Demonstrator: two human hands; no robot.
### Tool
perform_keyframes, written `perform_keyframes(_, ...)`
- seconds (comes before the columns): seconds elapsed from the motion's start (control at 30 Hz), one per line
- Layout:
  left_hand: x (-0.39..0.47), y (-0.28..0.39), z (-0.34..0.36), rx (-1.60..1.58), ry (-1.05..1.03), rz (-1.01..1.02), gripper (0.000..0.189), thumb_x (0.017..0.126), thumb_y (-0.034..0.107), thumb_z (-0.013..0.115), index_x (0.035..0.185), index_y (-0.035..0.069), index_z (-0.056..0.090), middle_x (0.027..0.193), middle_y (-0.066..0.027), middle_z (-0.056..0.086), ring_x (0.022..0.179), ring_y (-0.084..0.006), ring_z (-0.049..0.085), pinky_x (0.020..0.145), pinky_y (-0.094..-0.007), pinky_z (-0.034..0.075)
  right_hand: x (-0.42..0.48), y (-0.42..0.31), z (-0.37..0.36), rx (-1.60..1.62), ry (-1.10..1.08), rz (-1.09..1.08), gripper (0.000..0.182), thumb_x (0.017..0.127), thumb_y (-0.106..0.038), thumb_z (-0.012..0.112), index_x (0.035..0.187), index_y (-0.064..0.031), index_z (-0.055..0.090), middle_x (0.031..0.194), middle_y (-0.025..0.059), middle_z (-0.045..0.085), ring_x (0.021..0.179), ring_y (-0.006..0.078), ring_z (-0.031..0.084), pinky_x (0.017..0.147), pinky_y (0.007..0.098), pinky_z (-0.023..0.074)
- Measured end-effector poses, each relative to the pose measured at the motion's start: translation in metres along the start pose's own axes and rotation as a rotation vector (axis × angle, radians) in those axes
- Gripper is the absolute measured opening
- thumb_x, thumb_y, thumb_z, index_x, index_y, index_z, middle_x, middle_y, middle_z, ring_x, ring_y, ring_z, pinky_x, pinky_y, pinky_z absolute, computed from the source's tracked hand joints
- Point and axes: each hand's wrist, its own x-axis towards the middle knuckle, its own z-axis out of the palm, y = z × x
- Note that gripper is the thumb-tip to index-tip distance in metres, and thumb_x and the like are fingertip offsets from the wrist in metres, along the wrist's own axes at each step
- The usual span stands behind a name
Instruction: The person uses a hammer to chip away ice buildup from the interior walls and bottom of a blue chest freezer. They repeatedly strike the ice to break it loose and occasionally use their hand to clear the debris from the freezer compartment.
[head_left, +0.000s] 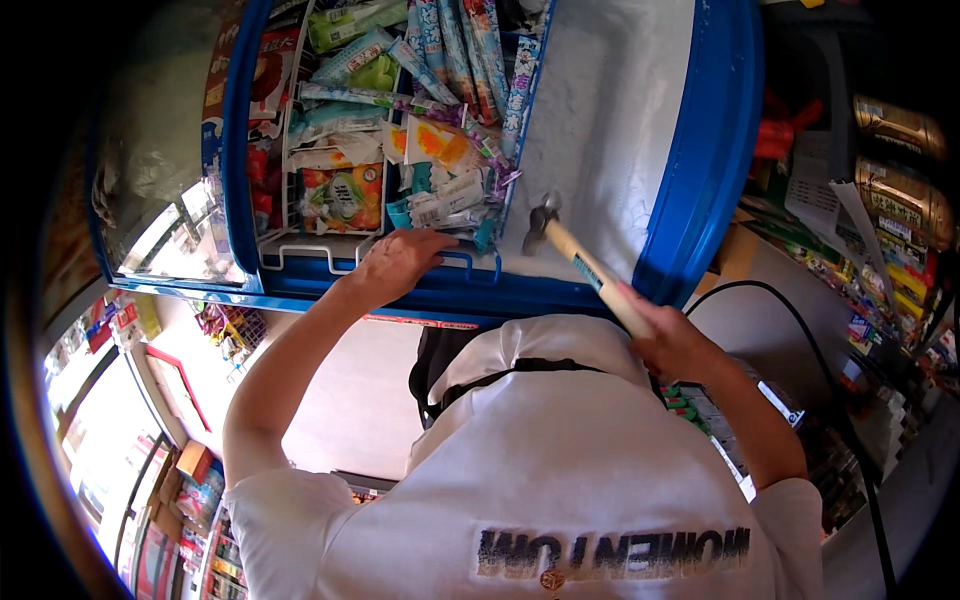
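Note:
A claw hammer (592, 268) with a pale wooden handle is in my right hand (671, 337), gripped near the handle's end. Its dark metal head lies against or just above the frosted inner wall (600, 135) of a blue chest freezer (709, 142); which of the two I cannot tell. My left hand (403, 262) rests on the near rim, by the handles of a white wire basket (307, 247) and a blue wire basket (484, 268). Wrapped ice lollies (442, 202) and tube ices (480, 60) fill the baskets. The left fingers are partly bent, and no held object shows.
A glass lid (165, 150) covers the freezer's left part. To the right stand gold tins (900, 195) and packed goods, with a black cable (810, 322) curving in front. Stocked shelves (225, 555) are at the lower left.

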Motion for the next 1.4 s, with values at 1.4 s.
perform_keyframes(1.4,-0.066,-0.094,-0.124,0.833,0.597,-0.402,0.042,0.089,0.028,0.059,0.13,0.023,0.049,0.131,-0.0088,0.041,0.117,-0.0283,0.04,0.097,-0.0426,0.031,-0.034,-0.046,0.032,0.033,0.309,-0.003,0.074,0.081,0.007,0.051,0.145,-0.0195,0.026,0.069,0.0001,0.049,0.049,0.0074,0.047,0.044,0.0237,0.0411)
